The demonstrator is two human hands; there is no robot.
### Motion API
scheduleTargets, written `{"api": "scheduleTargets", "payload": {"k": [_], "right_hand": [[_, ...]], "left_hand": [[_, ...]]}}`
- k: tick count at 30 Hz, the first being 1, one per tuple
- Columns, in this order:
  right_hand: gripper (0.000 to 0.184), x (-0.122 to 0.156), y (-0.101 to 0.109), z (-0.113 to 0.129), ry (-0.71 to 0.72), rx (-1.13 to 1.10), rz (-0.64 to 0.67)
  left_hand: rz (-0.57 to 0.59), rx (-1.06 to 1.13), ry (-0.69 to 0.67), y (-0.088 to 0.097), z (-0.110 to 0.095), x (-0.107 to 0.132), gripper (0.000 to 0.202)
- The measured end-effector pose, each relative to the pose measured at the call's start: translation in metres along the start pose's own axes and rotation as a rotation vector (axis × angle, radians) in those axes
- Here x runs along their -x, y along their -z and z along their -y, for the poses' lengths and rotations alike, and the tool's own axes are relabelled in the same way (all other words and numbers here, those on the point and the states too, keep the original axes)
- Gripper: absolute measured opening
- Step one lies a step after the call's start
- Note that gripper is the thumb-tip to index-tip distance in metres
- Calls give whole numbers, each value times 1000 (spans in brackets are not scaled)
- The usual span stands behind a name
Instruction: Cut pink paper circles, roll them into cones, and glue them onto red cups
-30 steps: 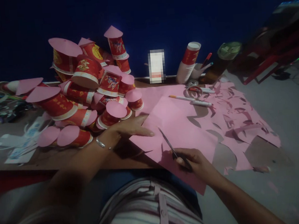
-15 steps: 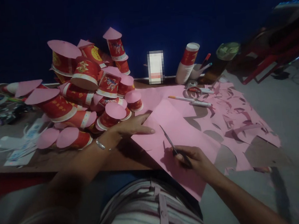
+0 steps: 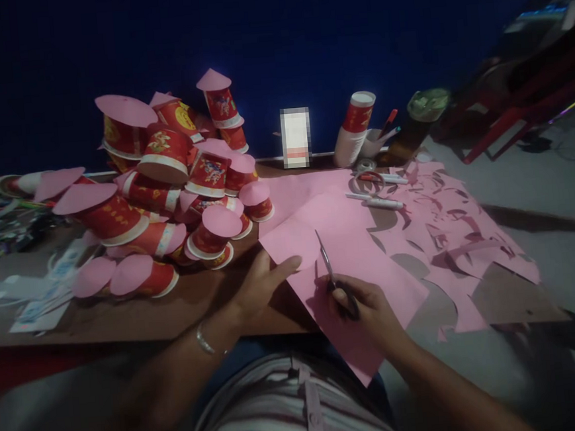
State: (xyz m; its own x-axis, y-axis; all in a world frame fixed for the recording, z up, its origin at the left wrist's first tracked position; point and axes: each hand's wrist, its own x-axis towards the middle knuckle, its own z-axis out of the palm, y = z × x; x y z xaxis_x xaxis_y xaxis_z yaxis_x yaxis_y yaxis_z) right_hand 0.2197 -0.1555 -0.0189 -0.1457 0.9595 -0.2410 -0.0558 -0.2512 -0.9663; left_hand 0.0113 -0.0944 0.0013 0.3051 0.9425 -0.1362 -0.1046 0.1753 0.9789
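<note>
Wall (image 3: 273,37): deep blue, unlit — nearly black at the top.
Floor (image 3: 538,182): grey, bare.
Desk (image 3: 140,313): brown wood.
Furniture: red frame (image 3: 504,125) — far right.
Light: dim.

striped buttoned shirt (image 3: 302,407), thin silver bracelet (image 3: 204,341) on left wrist.
</note>
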Motion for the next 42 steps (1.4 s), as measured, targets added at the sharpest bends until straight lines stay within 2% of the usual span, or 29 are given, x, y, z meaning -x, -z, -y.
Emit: {"api": "scheduleTargets", "payload": {"k": [6,10,17,24,35,42], "right_hand": [[58,2,-8,3,19,11,30],[56,3,-6,0,31,19,21],[49,2,-7,-1,42,0,10],[44,-4,-8,-1,113,48,9],[41,-4,-6,-1,106,69,24],[45,-3,-8,-2,74,-3,37]], "left_hand": [[-211,-71,-99,-10,2,-17,51],[-272,-84,-120,-6,8,-24,45],[-248,-42,-136,-5,11,-25,43],[-246,-27,-128,-5,9,-25,43],[-246,11,-112,-5,3,-24,44],[-261,21,-93,-6,1,-22,46]]}}
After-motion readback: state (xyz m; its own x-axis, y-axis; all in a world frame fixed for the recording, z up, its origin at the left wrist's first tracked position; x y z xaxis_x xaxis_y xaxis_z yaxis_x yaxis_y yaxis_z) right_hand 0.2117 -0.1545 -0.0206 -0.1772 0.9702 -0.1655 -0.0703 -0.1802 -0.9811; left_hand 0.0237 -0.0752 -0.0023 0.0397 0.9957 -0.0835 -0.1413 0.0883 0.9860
